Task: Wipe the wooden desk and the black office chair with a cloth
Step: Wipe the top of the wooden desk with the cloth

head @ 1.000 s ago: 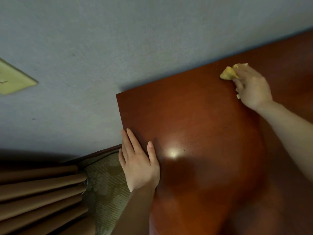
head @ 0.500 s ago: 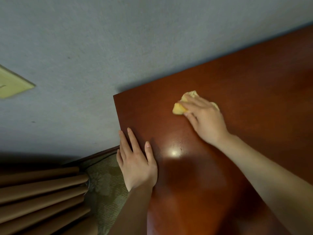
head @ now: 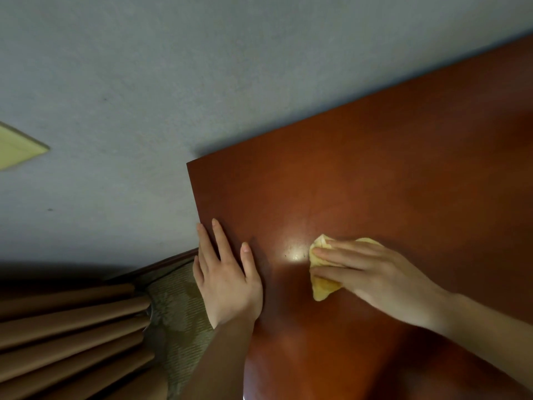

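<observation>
Cloth (head: 324, 285) now nearer left hand (head: 227, 280), right hand (head: 372, 272) pressing it on desk (head: 389, 174)

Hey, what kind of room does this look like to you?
Probably a hotel room or bedroom: a polished wooden desk set against a grey wall, pleated brown curtains beside it, and a patterned upholstered seat tucked in the corner.

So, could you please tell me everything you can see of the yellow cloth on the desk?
The yellow cloth looks like soft fabric, crumpled into a small wad. It lies on the glossy reddish-brown wooden desk, beside a bright glare spot. The right hand presses it down with nearly straight fingers that cover its middle, so only its ends show. The left hand, flat at the desk's edge, does not touch it.
</observation>
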`<action>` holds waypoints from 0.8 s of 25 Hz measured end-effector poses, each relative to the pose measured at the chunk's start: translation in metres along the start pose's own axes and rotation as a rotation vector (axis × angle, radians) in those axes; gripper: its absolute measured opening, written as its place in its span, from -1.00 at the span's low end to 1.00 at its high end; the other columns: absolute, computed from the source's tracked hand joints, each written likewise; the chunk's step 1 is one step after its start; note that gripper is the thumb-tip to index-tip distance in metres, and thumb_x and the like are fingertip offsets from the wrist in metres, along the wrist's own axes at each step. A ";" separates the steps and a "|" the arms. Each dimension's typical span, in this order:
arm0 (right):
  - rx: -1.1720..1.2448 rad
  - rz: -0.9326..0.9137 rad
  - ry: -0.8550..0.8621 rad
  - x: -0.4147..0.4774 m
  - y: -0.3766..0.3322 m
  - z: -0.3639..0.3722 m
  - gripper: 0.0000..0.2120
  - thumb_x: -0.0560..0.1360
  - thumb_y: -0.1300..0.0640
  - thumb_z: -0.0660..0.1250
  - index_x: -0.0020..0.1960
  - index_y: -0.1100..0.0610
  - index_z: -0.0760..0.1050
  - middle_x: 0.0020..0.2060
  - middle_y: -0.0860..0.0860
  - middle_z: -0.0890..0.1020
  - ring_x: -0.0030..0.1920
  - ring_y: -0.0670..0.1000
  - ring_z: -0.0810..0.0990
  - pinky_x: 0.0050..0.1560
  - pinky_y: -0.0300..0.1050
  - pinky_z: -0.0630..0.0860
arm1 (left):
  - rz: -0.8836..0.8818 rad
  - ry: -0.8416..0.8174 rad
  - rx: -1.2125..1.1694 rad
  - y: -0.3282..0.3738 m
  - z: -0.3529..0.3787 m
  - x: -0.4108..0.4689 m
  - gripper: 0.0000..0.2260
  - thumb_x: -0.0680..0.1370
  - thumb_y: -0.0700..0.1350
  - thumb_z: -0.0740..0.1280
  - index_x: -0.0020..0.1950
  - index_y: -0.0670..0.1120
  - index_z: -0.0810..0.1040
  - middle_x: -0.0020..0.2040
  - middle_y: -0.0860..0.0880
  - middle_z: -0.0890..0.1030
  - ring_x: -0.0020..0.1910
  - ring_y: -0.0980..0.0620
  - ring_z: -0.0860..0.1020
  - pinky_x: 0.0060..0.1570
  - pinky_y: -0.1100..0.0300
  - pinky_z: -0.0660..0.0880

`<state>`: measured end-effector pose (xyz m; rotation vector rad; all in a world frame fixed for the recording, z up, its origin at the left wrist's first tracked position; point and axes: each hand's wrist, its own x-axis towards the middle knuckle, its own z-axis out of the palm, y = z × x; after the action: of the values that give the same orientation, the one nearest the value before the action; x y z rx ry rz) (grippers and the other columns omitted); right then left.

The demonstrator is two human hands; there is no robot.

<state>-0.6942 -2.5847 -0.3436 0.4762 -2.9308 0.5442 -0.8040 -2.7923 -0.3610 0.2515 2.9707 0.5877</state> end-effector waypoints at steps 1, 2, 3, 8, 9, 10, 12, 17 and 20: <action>-0.020 0.017 0.018 -0.003 0.012 -0.003 -0.72 0.46 0.15 0.32 0.15 0.05 0.60 0.22 0.00 0.57 0.25 0.02 0.52 0.19 -0.02 0.52 | 0.001 0.000 0.000 0.000 0.000 0.000 -0.37 0.51 0.25 -0.24 0.56 0.07 -0.14 0.58 -0.02 -0.08 0.53 -0.04 0.06 0.47 0.07 -0.06; -0.038 0.052 0.042 -0.005 0.025 -0.007 -0.73 0.49 0.15 0.26 0.15 0.08 0.61 0.23 0.02 0.56 0.25 0.05 0.52 0.19 -0.02 0.50 | 0.001 0.000 0.003 0.001 0.001 0.000 -0.38 0.51 0.25 -0.24 0.56 0.07 -0.14 0.58 -0.02 -0.08 0.53 -0.04 0.06 0.47 0.07 -0.06; -0.041 0.114 0.065 -0.005 0.040 -0.012 -0.71 0.51 0.14 0.21 0.16 0.11 0.60 0.23 0.05 0.56 0.25 0.09 0.52 0.19 0.00 0.46 | 0.002 -0.001 0.006 0.001 0.001 0.000 -0.38 0.52 0.25 -0.23 0.56 0.07 -0.14 0.58 -0.02 -0.08 0.53 -0.04 0.06 0.48 0.07 -0.06; -0.061 0.453 0.165 0.020 0.106 -0.024 -0.66 0.51 0.27 0.30 0.29 0.21 0.49 0.29 0.18 0.49 0.31 0.20 0.45 0.34 0.08 0.34 | -0.008 -0.015 0.015 -0.002 0.003 0.000 -0.42 0.56 0.20 -0.15 0.56 0.07 -0.16 0.58 -0.02 -0.11 0.53 -0.03 0.04 0.47 0.10 -0.09; -0.065 0.493 0.196 0.032 0.114 -0.023 -0.65 0.52 0.29 0.30 0.30 0.22 0.47 0.29 0.18 0.48 0.31 0.21 0.45 0.35 0.06 0.32 | -0.007 -0.016 0.013 -0.002 0.003 -0.001 -0.42 0.57 0.20 -0.14 0.56 0.08 -0.16 0.58 -0.02 -0.11 0.53 -0.03 0.04 0.47 0.10 -0.09; -0.067 0.533 0.228 0.046 0.121 -0.023 -0.66 0.54 0.28 0.29 0.31 0.22 0.47 0.30 0.19 0.48 0.32 0.21 0.44 0.35 0.04 0.32 | -0.006 -0.015 0.014 -0.002 0.003 -0.001 -0.42 0.57 0.20 -0.14 0.56 0.08 -0.16 0.58 -0.02 -0.12 0.53 -0.04 0.04 0.47 0.10 -0.09; -0.057 0.609 0.270 0.076 0.135 -0.021 -0.68 0.56 0.26 0.26 0.31 0.21 0.47 0.32 0.18 0.47 0.33 0.21 0.42 0.34 0.01 0.31 | -0.002 -0.014 0.018 -0.002 0.003 0.000 -0.43 0.56 0.20 -0.14 0.56 0.08 -0.16 0.58 -0.02 -0.12 0.53 -0.04 0.05 0.47 0.09 -0.09; -0.081 0.646 0.243 0.142 0.151 -0.012 -0.69 0.57 0.21 0.19 0.29 0.22 0.46 0.31 0.21 0.46 0.33 0.20 0.39 0.27 -0.04 0.28 | -0.008 -0.018 0.032 -0.002 0.005 0.001 -0.42 0.57 0.19 -0.14 0.57 0.07 -0.13 0.58 -0.04 -0.11 0.53 -0.05 0.05 0.48 0.07 -0.07; -0.086 0.616 0.223 0.157 0.137 -0.005 -0.70 0.56 0.22 0.19 0.27 0.23 0.48 0.30 0.22 0.46 0.31 0.22 0.39 0.26 -0.07 0.22 | -0.012 -0.020 0.064 -0.003 0.005 0.000 -0.42 0.57 0.20 -0.15 0.57 0.06 -0.13 0.58 -0.05 -0.10 0.53 -0.05 0.05 0.48 0.06 -0.06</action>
<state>-0.8872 -2.5060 -0.3566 -0.4871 -2.8265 0.4839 -0.8041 -2.7930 -0.3665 0.2437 2.9727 0.4871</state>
